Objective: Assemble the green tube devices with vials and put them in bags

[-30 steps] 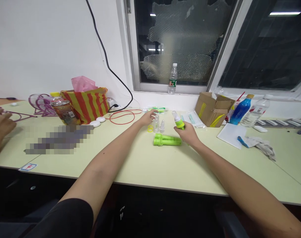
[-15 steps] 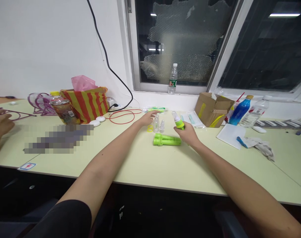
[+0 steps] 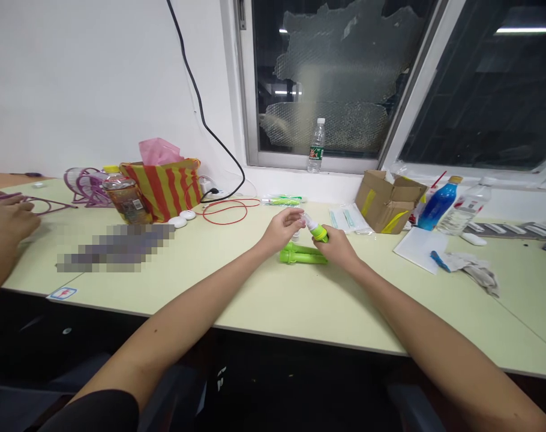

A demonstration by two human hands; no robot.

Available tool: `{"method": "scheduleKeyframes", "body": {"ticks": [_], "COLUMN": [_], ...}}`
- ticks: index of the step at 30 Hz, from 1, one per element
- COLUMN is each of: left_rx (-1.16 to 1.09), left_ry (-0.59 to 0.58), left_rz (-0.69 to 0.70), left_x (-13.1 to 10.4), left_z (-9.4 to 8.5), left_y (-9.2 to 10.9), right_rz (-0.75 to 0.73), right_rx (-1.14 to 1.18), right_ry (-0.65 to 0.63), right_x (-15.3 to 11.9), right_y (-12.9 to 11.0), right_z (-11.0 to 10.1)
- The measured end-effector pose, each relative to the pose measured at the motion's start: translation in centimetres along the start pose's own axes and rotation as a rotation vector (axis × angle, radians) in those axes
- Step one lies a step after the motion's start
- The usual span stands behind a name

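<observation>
My right hand (image 3: 338, 247) grips a green tube with a white spray top (image 3: 318, 231), tilted up to the left. A clear cap (image 3: 307, 220) covers its upper end. At that cap, the thumb and fingers of my left hand (image 3: 282, 230) are closed in a pinch. Just below both hands, two bright green tubes (image 3: 302, 258) lie side by side on the table. Behind my left hand, a small clear piece (image 3: 296, 237) is mostly hidden.
On the left, another person's hand (image 3: 12, 222) holds a purple frame (image 3: 48, 204). A striped bag (image 3: 165, 189), a tea bottle (image 3: 128, 201) and a red cable (image 3: 225, 213) lie that way. Rightward are a cardboard box (image 3: 385, 204), a blue bottle (image 3: 439, 204) and a glove (image 3: 473, 273).
My left hand has come back from the small clear pieces to the cap on the tube. My right hand has tilted the tube further left. The view has shifted slightly.
</observation>
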State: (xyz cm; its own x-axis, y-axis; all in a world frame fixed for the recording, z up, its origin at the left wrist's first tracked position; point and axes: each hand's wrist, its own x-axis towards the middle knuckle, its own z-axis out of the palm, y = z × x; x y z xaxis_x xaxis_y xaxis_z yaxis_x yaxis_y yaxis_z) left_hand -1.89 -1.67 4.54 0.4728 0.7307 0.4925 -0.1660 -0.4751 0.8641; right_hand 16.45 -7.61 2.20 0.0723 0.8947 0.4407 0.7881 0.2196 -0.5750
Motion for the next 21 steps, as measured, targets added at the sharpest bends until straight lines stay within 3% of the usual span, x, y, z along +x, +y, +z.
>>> {"method": "scheduleKeyframes", "body": {"ticks": [5,9,17,21], "left_rx": [-0.077,-0.064,-0.008,0.146], "left_ry": [-0.042,0.028,0.248,0.241], "left_rz": [-0.064,-0.054,0.053,0.157], "left_x": [0.2,0.2,1.2,2.4], "left_z": [-0.1,0.0,-1.9,-2.6], "left_y": [-0.1,0.3,0.4,0.6], "right_rz": [0.005,0.010,0.039,0.060], "right_rx": [-0.037,-0.063,-0.077,-0.084], "right_ry": [-0.027,-0.035,-0.018,0.011], "right_x": [0.0,0.0,0.5,0.9], "right_y": [0.0,0.1,1.2,1.9], "right_z": [0.2,0.2,-0.1,-0.3]}}
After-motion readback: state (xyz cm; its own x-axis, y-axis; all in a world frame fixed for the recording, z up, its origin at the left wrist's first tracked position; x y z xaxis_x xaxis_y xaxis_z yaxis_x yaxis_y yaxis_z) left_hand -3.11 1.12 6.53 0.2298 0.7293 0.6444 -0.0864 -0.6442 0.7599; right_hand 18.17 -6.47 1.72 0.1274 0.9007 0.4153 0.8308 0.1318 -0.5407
